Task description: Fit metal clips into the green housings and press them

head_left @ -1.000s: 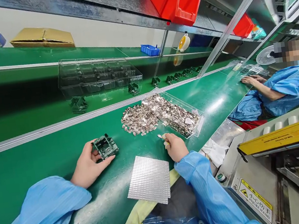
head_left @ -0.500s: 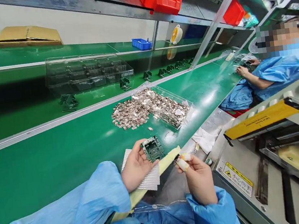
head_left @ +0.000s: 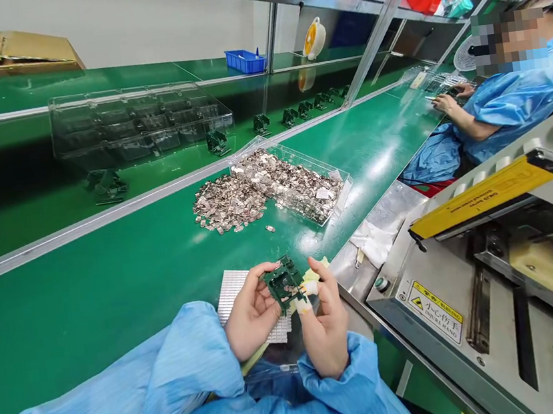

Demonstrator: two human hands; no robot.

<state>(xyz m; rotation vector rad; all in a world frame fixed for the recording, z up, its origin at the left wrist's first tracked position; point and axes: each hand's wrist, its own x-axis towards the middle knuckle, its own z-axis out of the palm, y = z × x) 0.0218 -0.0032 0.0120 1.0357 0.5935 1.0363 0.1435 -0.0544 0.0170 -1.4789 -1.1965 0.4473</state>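
Observation:
My left hand point(head_left: 253, 314) is closed on a square green circuit board assembly point(head_left: 284, 282), gripping it by its left side above the lap. White covers wrap the thumb and index finger of my right hand point(head_left: 325, 322), which are pinched together at the board's lower right edge. Whether a small part lies between those fingertips is hidden. Under the left hand is a white ribbed sheet point(head_left: 230, 292), and a pale yellow strip point(head_left: 320, 267) shows behind the right fingers. Beyond the hands, small metal pieces form a heap point(head_left: 228, 203) beside a clear tray point(head_left: 343, 200) full of them.
Several green board assemblies point(head_left: 261, 124) stand along the back ledge near a clear compartment tray point(head_left: 140, 126). To the right is a machine with a warning label point(head_left: 435, 313) and a yellow bar point(head_left: 487, 194). A co-worker in blue point(head_left: 506, 105) sits farther along the green bench point(head_left: 91, 303).
My right hand has moved left to the board, bringing its covered fingertips against the edge; a small dark piece showed in them before. The board is now tilted differently. The view has shifted slightly.

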